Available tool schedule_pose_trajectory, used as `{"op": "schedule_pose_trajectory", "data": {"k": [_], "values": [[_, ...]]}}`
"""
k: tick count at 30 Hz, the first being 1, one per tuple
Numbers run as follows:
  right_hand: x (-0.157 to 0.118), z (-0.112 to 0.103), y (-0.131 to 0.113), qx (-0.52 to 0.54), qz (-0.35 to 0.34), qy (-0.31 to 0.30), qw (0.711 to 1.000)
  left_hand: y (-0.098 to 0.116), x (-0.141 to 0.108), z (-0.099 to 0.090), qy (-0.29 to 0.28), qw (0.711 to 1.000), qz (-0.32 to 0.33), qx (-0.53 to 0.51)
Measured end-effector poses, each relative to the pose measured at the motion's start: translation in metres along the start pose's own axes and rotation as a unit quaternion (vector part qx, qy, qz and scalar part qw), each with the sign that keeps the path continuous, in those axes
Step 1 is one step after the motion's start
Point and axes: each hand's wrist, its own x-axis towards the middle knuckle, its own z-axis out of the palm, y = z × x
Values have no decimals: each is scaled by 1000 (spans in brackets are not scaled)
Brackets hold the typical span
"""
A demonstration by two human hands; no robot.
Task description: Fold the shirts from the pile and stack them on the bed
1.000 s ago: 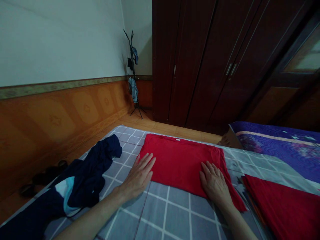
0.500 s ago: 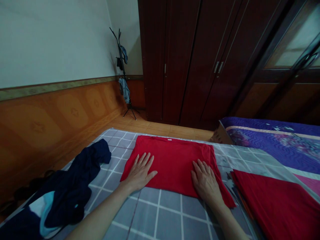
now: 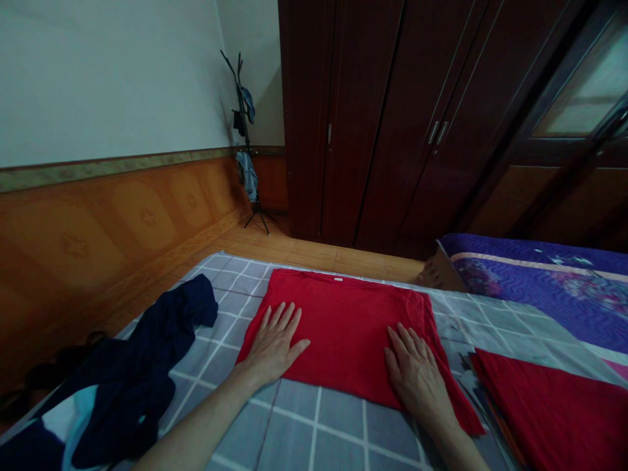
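A red garment (image 3: 343,327), probably a shirt, lies folded into a rough rectangle on the grey checked bedsheet (image 3: 294,425). A small white label shows at its far edge. My left hand (image 3: 275,343) rests flat on its left part, fingers spread. On the right part lies my right hand (image 3: 417,373), palm down with the fingers stretched out. Neither hand grips the cloth. The garment's near right corner sticks out past my right wrist.
Crumpled navy clothing (image 3: 142,373) with white and light-blue parts lies at left. A stack topped by folded red cloth (image 3: 554,405) sits at right. Beyond are a purple bedcover (image 3: 530,268), a dark wardrobe (image 3: 367,131) and a coat stand (image 3: 244,118).
The view has shifted slightly, so the right-hand things appear a little farther right and lower. Both hands stay flat on the red garment, which looks much the same.
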Motion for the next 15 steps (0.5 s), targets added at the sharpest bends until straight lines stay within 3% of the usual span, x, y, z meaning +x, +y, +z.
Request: {"op": "schedule_pose_trajectory", "data": {"k": [4, 8, 15], "values": [[-1, 0, 1, -2, -5, 2, 1000, -6, -1, -1, -8, 1000, -27, 15], [-2, 2, 3, 7, -9, 7, 1000, -26, -11, 0, 1, 999, -46, 23], [4, -4, 5, 68, 24, 33, 997, -63, -38, 1, 102, 988, -113, 3]]}}
